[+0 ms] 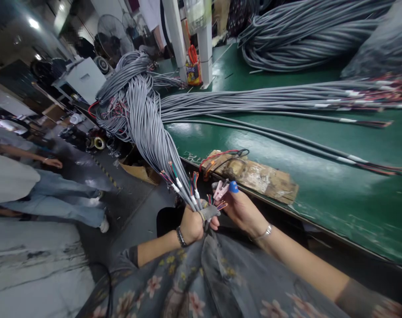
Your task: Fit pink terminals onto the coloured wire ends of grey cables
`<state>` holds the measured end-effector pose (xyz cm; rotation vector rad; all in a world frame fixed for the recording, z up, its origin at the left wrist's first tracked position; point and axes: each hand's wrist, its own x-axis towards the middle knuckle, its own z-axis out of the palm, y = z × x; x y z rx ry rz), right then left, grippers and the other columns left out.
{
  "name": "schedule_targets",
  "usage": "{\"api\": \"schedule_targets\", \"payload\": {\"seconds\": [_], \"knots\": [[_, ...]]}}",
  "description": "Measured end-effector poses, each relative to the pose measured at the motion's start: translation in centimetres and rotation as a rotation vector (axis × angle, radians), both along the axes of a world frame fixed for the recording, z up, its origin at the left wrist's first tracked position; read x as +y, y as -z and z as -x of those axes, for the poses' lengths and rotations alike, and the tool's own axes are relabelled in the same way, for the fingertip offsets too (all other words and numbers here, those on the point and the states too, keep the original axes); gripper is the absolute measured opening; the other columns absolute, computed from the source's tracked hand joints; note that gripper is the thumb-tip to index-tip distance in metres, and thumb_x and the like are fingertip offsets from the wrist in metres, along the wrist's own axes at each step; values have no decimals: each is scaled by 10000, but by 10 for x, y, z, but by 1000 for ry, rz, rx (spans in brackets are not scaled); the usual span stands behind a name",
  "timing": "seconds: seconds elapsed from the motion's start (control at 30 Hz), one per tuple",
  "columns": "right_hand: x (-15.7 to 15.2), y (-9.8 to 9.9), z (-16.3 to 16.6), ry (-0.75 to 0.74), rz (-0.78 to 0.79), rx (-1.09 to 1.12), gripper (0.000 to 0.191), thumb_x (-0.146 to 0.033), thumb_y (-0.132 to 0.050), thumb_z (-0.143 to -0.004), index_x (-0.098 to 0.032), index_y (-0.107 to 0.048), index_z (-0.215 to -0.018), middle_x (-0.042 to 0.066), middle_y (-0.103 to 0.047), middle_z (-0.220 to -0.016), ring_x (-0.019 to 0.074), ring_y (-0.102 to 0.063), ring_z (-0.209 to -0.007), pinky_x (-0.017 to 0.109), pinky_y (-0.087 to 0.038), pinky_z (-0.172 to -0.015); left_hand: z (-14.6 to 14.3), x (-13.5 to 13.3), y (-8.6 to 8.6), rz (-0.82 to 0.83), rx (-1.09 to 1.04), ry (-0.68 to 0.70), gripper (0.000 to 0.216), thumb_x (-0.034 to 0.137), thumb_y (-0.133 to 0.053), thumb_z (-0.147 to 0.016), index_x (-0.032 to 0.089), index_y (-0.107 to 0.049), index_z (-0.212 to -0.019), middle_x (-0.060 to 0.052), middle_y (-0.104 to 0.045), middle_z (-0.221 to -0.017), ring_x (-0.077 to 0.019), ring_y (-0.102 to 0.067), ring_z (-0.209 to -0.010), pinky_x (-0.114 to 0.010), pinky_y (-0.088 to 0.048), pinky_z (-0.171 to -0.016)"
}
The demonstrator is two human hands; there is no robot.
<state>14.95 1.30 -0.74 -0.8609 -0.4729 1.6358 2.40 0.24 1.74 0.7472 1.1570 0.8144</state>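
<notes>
My left hand (191,224) is closed around the ends of several grey cables, close to my body. A grey wrap covers its thumb. White-sleeved cable ends (178,182) with coloured wires fan out above that hand. My right hand (242,212), with a blue cover on one fingertip, is closed on a small pink clip (221,190) that looks like a clothes peg. The clip is beside the bare coloured wires (222,205) at my left fingers; whether it touches them I cannot tell. From my left hand the cables run up to a large grey cable bundle (148,110).
On the green table (320,137), stripped grey cables (254,101) stretch to the right. A wooden block (254,174) with wires lies at the near edge. A large cable coil (303,39) is at the back. Another person (18,181) is at left.
</notes>
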Motion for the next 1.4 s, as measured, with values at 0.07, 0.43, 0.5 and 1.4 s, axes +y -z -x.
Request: {"api": "schedule_targets", "payload": {"seconds": [0.07, 0.43, 0.5, 1.4], "knots": [[-1, -2, -2, -17, 6, 19, 522, -729, -681, -627, -216, -649, -718, 36, -633, -691, 182, -540, -620, 318, -455, -599, 2, -1, 0, 0, -3, 0, 401, 449, -801, -466, 147, -541, -510, -6, -553, -384, -89, -461, -303, -207, -363, -340], [-8, 6, -6, -14, -21, 26, 353, -545, -757, -679, -218, -674, -783, 7, -611, -692, 142, -504, -591, 284, -463, -570, 8, -5, -2, -32, -58, -51, 428, 500, -791, -478, 150, -553, -537, -2, -561, -391, -90, -484, -307, -203, -385, -335], [-8, 4, -6, -23, -14, 32, 359, -540, -769, -666, -215, -677, -790, 9, -619, -703, 138, -506, -591, 281, -461, -569, 6, -3, -1, -50, -76, -62, 420, 489, -788, -491, 154, -537, -524, 4, -552, -384, -85, -478, -304, -199, -387, -335], [-1, 28, -6, 8, -169, -291, 578, -774, -492, -748, -237, -704, -778, 43, -625, -678, 216, -548, -674, 363, -465, -692, 1, 2, -1, -4, -91, -74, 387, 439, -801, -454, 153, -546, -505, 7, -547, -367, -87, -459, -287, -196, -360, -319]]}}
